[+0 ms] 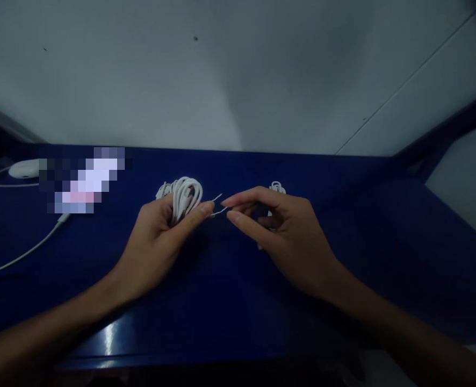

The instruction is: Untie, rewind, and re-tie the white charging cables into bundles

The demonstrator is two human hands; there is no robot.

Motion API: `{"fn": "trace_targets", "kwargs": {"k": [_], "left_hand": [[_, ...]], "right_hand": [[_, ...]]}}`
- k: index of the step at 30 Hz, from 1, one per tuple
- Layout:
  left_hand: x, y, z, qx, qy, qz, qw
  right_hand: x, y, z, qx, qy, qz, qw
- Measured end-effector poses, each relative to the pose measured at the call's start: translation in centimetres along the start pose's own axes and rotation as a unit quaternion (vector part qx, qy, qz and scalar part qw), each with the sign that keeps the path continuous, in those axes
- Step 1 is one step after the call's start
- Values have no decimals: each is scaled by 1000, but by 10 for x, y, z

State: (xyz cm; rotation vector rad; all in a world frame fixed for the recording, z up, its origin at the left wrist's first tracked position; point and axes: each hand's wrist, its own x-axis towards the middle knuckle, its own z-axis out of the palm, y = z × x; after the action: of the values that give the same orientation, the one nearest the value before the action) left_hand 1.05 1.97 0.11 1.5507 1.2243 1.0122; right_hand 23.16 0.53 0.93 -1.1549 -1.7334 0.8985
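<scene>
My left hand [153,242] is closed round a coiled white cable [187,196], whose loops stand up above the thumb. A cable plug shows inside the coil. From beside the left thumb, the two thin white ends of a twist tie [218,213] stick out to the right. The thumb and forefinger of my right hand [288,231] come together at the lower tie end, while its other fingers curl underneath. Partly hidden behind the right hand is another white coiled cable [277,187].
A blue tabletop [230,301] lies under both hands, with a pale wall [161,80] behind it. At the left are a blurred-out lit device [96,174], a white cable [40,250] running to it, and a white rounded object [23,169].
</scene>
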Motion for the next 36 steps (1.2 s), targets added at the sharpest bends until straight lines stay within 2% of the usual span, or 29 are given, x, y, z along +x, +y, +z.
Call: {"fn": "trace_targets", "kwargs": {"k": [3, 6, 10, 15, 23, 30, 33, 36], "left_hand": [[1, -1, 0, -34, -16, -35, 999], [1, -3, -1, -67, -44, -56, 995], [1, -5, -2, -71, -60, -61, 994], [0, -6, -4, -48, -63, -63, 995], [-1, -2, -3, -25, -50, -61, 997], [0, -3, -1, -42, -38, -68, 996], [0, -2, -1, -66, -44, -80, 994], [-1, -3, 0, -102, -51, -89, 989]], "right_hand": [[0, 4, 1, -85, 29, -95, 991], [0, 8, 4, -162, 50, -179, 969], [1, 11, 5, -220, 53, -236, 945], [3, 11, 4, -219, 68, -278, 933], [0, 10, 6, -208, 91, -260, 938], [2, 12, 3, -223, 66, -256, 938], [4, 14, -2, -275, 43, -214, 936], [7, 18, -8, -339, 39, -131, 931]]}}
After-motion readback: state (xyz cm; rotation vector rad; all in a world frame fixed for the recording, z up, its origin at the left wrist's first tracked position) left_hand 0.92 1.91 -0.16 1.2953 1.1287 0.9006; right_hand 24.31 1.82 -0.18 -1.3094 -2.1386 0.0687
